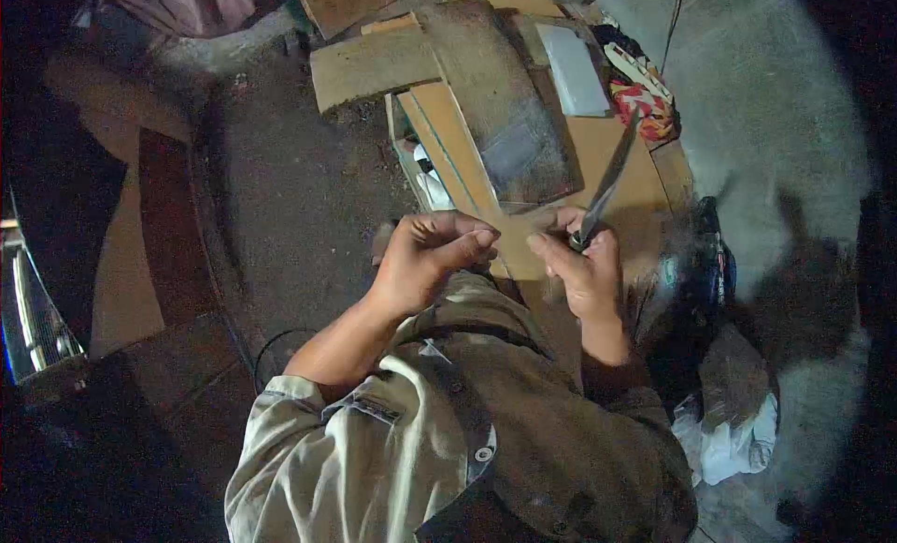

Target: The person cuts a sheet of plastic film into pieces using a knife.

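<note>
Holds a knife (613,176) in the curled right hand (587,274), pointed away over the tan board (631,202). Pinches thumb against fingers with the left hand (420,263), nearby (cannot tell on what, if anything). Shows no clear result; cannot judge the amount done or left.
</note>
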The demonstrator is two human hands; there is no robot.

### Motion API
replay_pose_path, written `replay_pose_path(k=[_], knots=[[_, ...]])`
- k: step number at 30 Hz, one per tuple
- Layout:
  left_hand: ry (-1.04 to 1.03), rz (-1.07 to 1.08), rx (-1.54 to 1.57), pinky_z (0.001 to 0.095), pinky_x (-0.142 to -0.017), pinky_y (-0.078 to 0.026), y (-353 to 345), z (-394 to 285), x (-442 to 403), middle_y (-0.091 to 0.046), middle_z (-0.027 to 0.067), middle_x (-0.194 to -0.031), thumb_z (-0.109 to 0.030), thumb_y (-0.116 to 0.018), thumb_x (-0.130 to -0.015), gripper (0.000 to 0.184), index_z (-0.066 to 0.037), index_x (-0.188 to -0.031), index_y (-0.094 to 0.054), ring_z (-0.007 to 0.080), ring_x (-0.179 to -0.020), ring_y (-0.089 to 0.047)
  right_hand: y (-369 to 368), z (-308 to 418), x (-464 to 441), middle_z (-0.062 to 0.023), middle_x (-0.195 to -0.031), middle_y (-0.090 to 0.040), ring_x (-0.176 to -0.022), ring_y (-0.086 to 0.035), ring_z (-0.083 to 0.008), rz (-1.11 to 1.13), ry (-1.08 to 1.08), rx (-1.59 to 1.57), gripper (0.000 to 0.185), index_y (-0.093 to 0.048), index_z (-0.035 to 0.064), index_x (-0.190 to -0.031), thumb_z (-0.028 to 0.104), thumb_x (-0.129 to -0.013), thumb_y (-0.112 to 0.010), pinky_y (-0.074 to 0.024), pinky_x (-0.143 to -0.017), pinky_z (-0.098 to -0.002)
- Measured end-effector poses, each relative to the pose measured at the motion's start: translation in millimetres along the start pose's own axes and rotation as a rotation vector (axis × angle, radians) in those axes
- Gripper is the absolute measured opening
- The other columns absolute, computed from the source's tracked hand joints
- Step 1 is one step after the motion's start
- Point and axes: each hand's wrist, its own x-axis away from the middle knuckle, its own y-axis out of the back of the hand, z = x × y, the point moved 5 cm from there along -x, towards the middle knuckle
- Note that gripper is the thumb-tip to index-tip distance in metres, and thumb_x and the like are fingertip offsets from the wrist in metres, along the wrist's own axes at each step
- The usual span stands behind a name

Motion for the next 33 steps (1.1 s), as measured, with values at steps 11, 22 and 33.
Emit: replay_pose_path(k=[11, 22, 33], knots=[[-0.033, 0.055, -0.158, 0.0243, -0.058, -0.045, -6.8, 13.9, -4.9, -0.063, 0.0032, -0.069, -0.018, -0.064, -0.086, 0.019, -0.001, -0.079, -0.066, 0.0092, -0.062, -0.057, 6.0, -17.0, 0.3, -0.0011, -0.070, -0.062, -0.060, -0.053, -0.0059, 0.023, -0.022, 0.128, 0.018, -0.062, 0.0001, -0.087, 0.017, -0.084, -0.065, -0.0420, -0.054, -0.0228], [0.020, -0.096, 0.157, 0.0255, -0.059, -0.047, 5.6, 7.3, -9.5, -0.063, 0.0042, -0.073, -0.022, -0.067, -0.085, 0.021, -0.002, -0.080, -0.063, 0.0111, -0.063, -0.057, 23.1, 19.8, 27.9, -0.0126, -0.079, -0.060, -0.071, -0.059, -0.0210, 0.096, 0.096, 0.511, 0.026, -0.056, 0.0004, -0.105, 0.017, -0.085, -0.061, -0.0457, -0.067, -0.0317], [-0.112, -0.198, 0.193, 0.0227, -0.053, -0.042, 19.4, 1.1, -14.9, -0.064, 0.0066, -0.072, -0.021, -0.065, -0.086, 0.021, 0.000, -0.082, -0.064, 0.0114, -0.061, -0.059, 24.0, -3.9, 47.3, -0.0228, -0.095, -0.062, -0.086, -0.061, -0.0389, 0.114, 0.021, 0.764, 0.034, -0.055, -0.0008, -0.110, 0.021, -0.085, -0.061, -0.0481, -0.074, -0.0400]])
